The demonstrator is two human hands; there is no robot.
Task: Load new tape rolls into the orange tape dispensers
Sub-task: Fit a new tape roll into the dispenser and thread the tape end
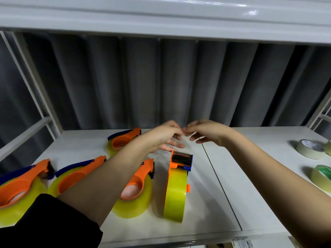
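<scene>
Both hands, left hand and right hand, pinched something unclear above the upright dispenser; likely tape end; best drawn straight over the blade.

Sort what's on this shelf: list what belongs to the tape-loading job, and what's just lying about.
Job: upright dispenser with yellow roll; four loaded dispensers lying flat; left hand; right hand.

Lying about: beige roll; green roll.
</scene>
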